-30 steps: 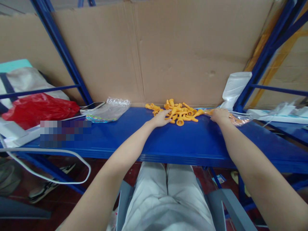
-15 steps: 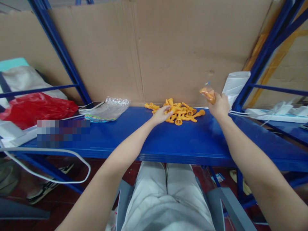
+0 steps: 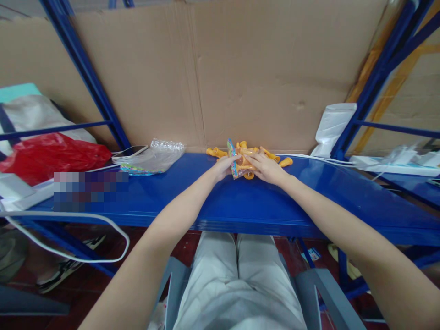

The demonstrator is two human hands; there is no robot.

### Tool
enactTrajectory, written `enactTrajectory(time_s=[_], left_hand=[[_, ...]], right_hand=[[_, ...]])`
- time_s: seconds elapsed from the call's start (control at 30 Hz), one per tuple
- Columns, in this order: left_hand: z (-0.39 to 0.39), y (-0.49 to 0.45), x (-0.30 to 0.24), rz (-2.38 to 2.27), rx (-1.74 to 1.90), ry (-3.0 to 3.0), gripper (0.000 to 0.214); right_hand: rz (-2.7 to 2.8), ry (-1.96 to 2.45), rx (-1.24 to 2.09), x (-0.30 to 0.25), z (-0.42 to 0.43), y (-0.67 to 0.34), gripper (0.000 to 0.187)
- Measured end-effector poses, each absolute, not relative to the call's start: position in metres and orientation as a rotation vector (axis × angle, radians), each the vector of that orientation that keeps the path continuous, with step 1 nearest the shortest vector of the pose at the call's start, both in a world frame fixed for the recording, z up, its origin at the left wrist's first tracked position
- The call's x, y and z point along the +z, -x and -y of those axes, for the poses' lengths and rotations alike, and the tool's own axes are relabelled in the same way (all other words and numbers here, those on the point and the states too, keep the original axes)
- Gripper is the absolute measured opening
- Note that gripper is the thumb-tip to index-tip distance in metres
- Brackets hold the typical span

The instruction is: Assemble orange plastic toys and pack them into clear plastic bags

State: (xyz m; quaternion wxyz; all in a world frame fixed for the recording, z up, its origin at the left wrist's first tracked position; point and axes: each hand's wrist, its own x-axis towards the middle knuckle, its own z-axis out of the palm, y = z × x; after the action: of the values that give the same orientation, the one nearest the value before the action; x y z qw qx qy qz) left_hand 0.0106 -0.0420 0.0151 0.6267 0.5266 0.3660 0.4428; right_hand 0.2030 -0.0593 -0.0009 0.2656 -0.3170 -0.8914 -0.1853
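A clear plastic bag (image 3: pixel 241 161) with a colourful printed edge lies over the pile, orange pieces showing through it. My left hand (image 3: pixel 224 167) grips the bag near its printed edge, thumb on top. From the other side my right hand (image 3: pixel 266 167) holds the bag's body, fingers reaching over it and pointing left. Below and around both hands are several small orange horn-shaped plastic pieces (image 3: pixel 286 162) on the blue table (image 3: pixel 261 201). The hands and the bag hide much of the pile.
Left of the pile lies a stack of flat clear bags (image 3: pixel 154 158) beside a phone-like device (image 3: pixel 132 153). A red plastic bag (image 3: pixel 58 153) and white cables are farther left. A white pouch (image 3: pixel 333 128) leans at the right post, near a power strip (image 3: pixel 395 165). Cardboard (image 3: pixel 240 73) stands behind.
My right hand has moved left with the filled bag from the table's right side to the pile. It now meets my left hand, which has taken hold of the bag's printed edge.
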Motion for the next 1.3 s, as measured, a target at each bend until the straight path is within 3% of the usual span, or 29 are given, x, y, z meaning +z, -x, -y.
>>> enactTrajectory(time_s=[0.2,0.33,0.8,0.97,1.1,1.3], left_hand=[[0.037,-0.011,0.012,-0.791,1.112,-1.206,0.021],[0.036,-0.014,0.011,-0.819,1.228,-1.135,0.009],[0.031,-0.016,0.012,-0.892,1.395,-1.045,0.009],[0.024,-0.011,0.012,-0.905,1.494,-1.024,0.012],[0.022,-0.008,0.015,-0.898,1.505,-1.006,0.013],[0.022,-0.005,0.019,-0.891,1.499,-0.975,0.012]], right_hand=[[2.339,0.908,-0.311,-0.002,0.051,-0.218,0.065],[2.337,0.993,-0.197,0.002,0.049,-0.230,0.069],[2.129,1.521,0.052,0.027,0.068,-0.239,0.016],[2.085,1.345,0.188,0.029,0.067,-0.242,0.018],[1.823,1.258,0.495,0.029,0.066,-0.242,0.023],[1.253,1.432,0.654,0.034,0.069,-0.238,0.028]])
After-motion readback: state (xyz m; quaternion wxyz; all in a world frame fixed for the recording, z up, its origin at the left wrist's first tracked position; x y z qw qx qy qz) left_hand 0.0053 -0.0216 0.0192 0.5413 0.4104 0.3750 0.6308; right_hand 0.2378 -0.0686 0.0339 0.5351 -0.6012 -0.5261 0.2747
